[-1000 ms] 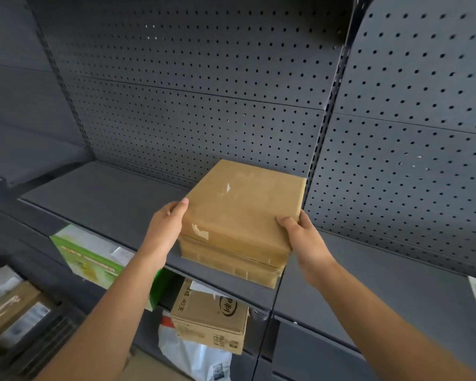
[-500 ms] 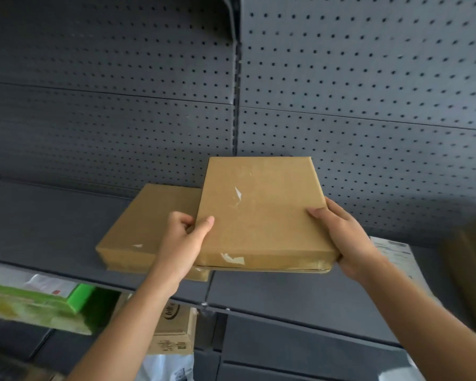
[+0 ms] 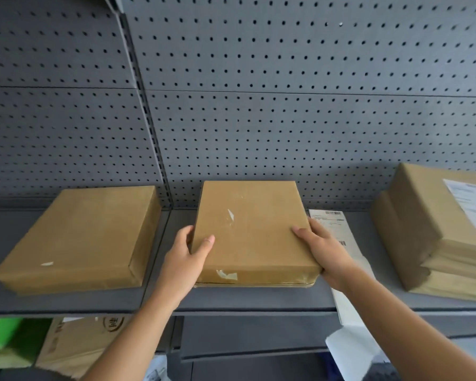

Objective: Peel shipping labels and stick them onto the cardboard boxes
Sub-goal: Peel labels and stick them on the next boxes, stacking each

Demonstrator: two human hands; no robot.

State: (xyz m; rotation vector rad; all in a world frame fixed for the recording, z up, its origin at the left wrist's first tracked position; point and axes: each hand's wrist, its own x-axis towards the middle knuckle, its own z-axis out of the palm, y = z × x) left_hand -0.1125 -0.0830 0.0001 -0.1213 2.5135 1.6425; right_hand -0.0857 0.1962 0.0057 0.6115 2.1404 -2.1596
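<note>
A flat brown cardboard box (image 3: 252,232) lies on the grey shelf (image 3: 259,298), near its middle. My left hand (image 3: 186,259) grips its left front corner and my right hand (image 3: 323,250) grips its right side. A second flat box (image 3: 80,237) rests on the shelf to the left, apart from the first. A strip of white shipping labels (image 3: 338,235) lies on the shelf just right of the held box, partly under my right hand, and hangs over the shelf's front edge. A stack of brown boxes (image 3: 434,235) at the right carries a stuck label (image 3: 471,200) on top.
Grey pegboard (image 3: 259,105) backs the shelf. Below the shelf at the left I see a printed carton (image 3: 74,342) and a green box (image 3: 3,334). Bare shelf shows between the boxes.
Both hands carried the top box to the right, off the other box, and set it down on the shelf beside the label strip. The view swung right, and the stack at the right came into view.
</note>
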